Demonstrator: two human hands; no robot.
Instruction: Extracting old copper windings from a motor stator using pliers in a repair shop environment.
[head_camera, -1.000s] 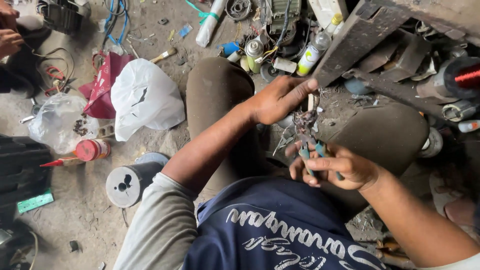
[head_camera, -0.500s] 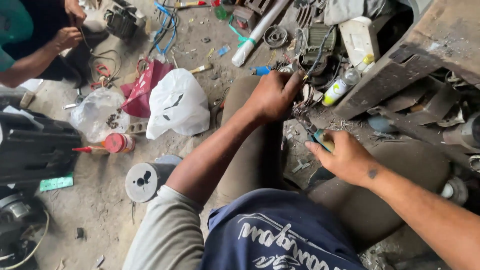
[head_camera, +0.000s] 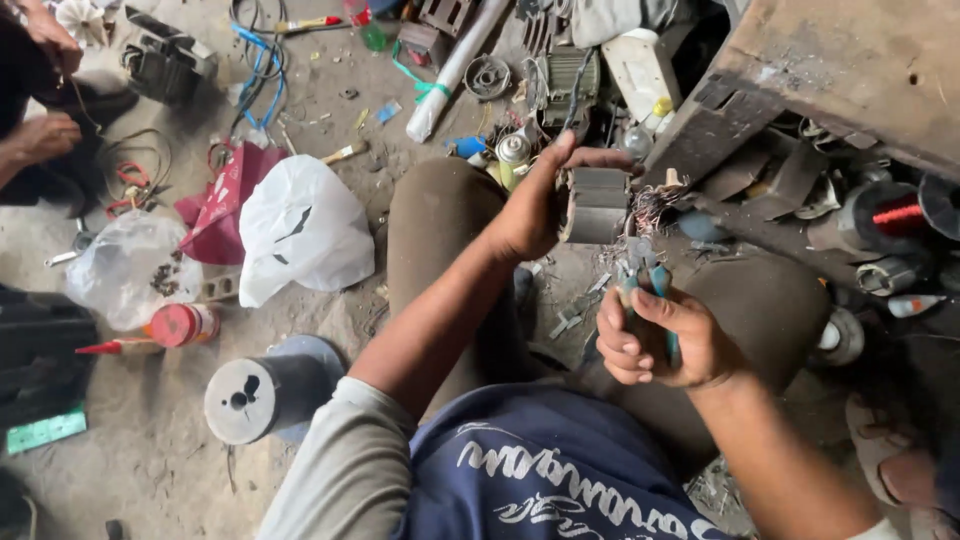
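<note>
Left hand clamped around grey motor stator at upper centre of frame, frayed copper wires sticking out rightward. Right hand just below, fist closed on teal-handled pliers, nose pointing up at wires; right hand nearer those wires.

A dusty concrete floor is lit by even daylight and littered with scraps. At two o'clock a worn wooden workbench is seen, metal clutter piled beneath it.
</note>
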